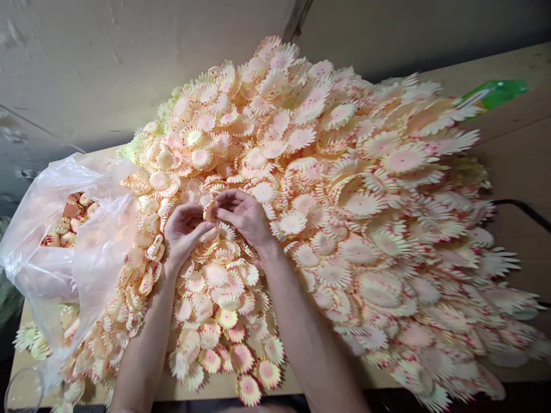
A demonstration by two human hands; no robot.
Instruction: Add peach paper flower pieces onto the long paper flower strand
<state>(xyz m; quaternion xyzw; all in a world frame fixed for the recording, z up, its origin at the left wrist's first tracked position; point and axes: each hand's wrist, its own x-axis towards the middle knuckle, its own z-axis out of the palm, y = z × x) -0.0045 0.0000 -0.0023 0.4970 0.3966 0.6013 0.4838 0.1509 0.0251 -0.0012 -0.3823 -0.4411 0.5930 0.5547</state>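
Fingers (227, 214) of the right hand (248, 218) are drawn together, thumb against fingertips, pinching a small, curled petal piece (210, 211) with a toothed edge; the left hand (183, 232) faces it with its fingers bent and its thumb reaching towards the same piece, near enough that the tips seem to meet its edge (whether they press on it or only brush it cannot be told). Both hands are just above the heap of petal discs (301, 137), near its left side; the discs are cream with pink centres and pink-flecked, notched rims, and they overlap in a broad mound across the counter (202, 393), with smaller ones lying between the forearms down to the near edge. Left of the hands sits a translucent plastic bag (101, 252), its mouth showing a cluster of rolled pieces (71, 221) with red-marked edges; more curled discs lie between the bag and the left forearm (146, 332); a clear round vessel (24, 391) is partly in view at the lower left corner. Beyond the heap rises a grey wall (129, 63); at the far right a green packet (501, 93) rests beside the discs, and a dark cable (525, 213) runs out from under them.
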